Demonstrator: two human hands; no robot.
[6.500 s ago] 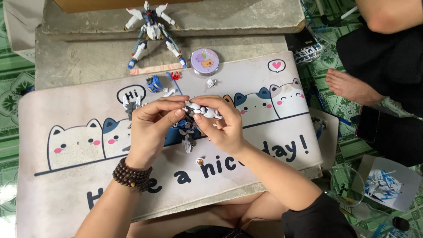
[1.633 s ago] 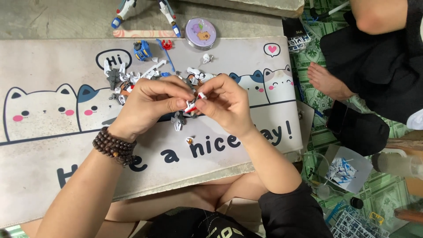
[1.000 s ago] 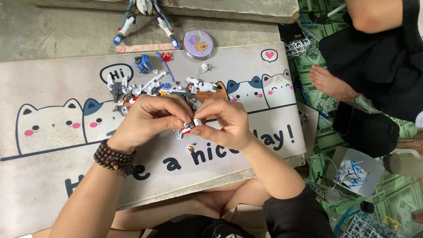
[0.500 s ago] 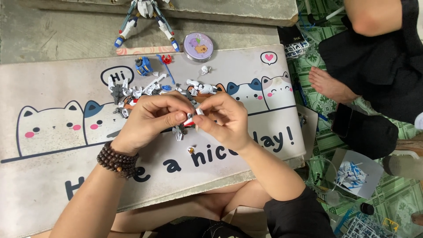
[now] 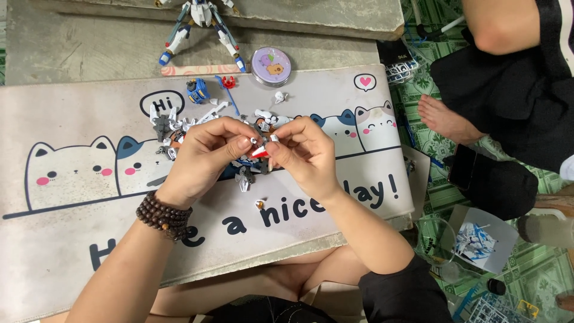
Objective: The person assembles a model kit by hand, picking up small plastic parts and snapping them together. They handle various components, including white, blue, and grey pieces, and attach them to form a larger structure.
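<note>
Both hands meet over the middle of the cat-print desk mat (image 5: 72, 251). The left hand (image 5: 206, 157) and the right hand (image 5: 302, 157) are each pinched shut on the same small model part (image 5: 260, 149), a white and red piece held between the fingertips just above the mat. Holding it from both sides steadies so small a piece and keeps it under the eyes. Loose model pieces (image 5: 179, 122) lie spread just beyond the hands, within reach. The assembled robot figure (image 5: 200, 27) stands apart on the concrete slab (image 5: 78, 48) past the mat, beside the round purple tin (image 5: 271, 66). A tiny part (image 5: 259, 205) lies on the mat below the hands.

Compared with the view half a second ago, the grip and the layout match; only the fingertips sit slightly differently on the part.
</note>
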